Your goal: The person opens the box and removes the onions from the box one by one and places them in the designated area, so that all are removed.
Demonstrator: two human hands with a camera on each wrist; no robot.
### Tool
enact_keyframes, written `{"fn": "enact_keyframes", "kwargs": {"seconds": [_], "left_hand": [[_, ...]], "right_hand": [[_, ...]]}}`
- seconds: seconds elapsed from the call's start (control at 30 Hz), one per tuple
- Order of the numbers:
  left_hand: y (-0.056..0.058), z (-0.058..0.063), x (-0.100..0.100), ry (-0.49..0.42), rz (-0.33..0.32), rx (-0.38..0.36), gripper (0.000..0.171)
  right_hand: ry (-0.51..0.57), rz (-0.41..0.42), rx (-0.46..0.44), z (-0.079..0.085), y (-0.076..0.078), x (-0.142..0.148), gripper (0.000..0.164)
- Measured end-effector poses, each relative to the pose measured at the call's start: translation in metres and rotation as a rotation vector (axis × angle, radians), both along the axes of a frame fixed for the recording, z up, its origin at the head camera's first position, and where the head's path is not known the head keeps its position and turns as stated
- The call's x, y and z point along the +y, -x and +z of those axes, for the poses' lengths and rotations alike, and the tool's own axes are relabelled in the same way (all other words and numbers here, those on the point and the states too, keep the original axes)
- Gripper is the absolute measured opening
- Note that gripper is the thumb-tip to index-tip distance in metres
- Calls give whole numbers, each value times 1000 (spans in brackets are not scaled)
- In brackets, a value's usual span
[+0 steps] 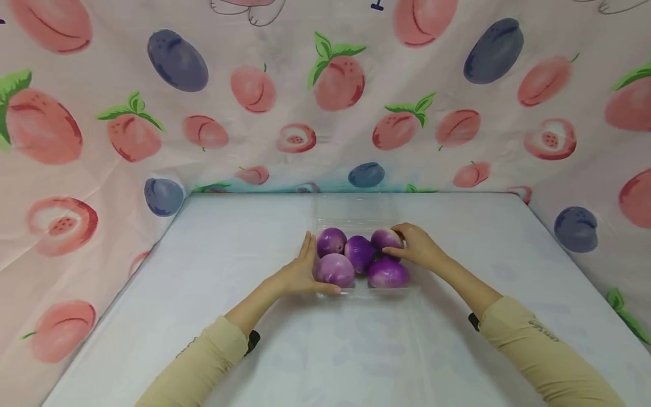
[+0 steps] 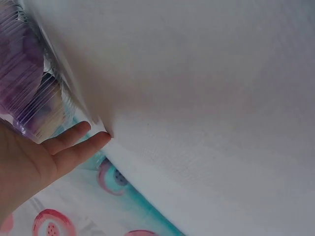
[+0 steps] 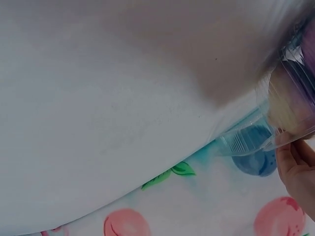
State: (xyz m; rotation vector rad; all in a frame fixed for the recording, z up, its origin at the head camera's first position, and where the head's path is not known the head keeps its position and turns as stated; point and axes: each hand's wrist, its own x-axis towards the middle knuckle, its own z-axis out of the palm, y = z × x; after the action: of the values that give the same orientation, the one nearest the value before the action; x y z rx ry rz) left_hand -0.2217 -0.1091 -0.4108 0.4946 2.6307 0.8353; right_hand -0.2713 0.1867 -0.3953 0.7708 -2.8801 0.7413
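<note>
Several purple onions sit in a clear plastic box (image 1: 362, 291) at the middle of the white table in the head view. My left hand (image 1: 299, 276) lies against the box's left side, fingers straight, its thumb along the front edge by the pale front-left onion (image 1: 335, 270). With thumb and fingers, my right hand (image 1: 418, 246) holds the back-right onion (image 1: 385, 239) inside the box. In the left wrist view, two extended fingers of the left hand (image 2: 54, 155) show beside the ribbed clear wall. The right hand (image 3: 298, 164) is partly cut off in the right wrist view.
The box's clear lid (image 1: 356, 206) lies folded back behind it, near the table's far edge. A fruit-print cloth (image 1: 285, 85) hangs behind the white table (image 1: 229, 237) and along its sides.
</note>
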Motion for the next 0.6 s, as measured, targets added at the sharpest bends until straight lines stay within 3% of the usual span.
{"fn": "enact_keyframes", "kwargs": {"seconds": [0.33,0.6], "left_hand": [[1,-1,3,-51,-16,-17,137],[0,-1,1,-40,-13,-10,138]], "right_hand": [[64,65,-37,-5,0,7,40],[197,35,-105,-5,-1,11,41]]}}
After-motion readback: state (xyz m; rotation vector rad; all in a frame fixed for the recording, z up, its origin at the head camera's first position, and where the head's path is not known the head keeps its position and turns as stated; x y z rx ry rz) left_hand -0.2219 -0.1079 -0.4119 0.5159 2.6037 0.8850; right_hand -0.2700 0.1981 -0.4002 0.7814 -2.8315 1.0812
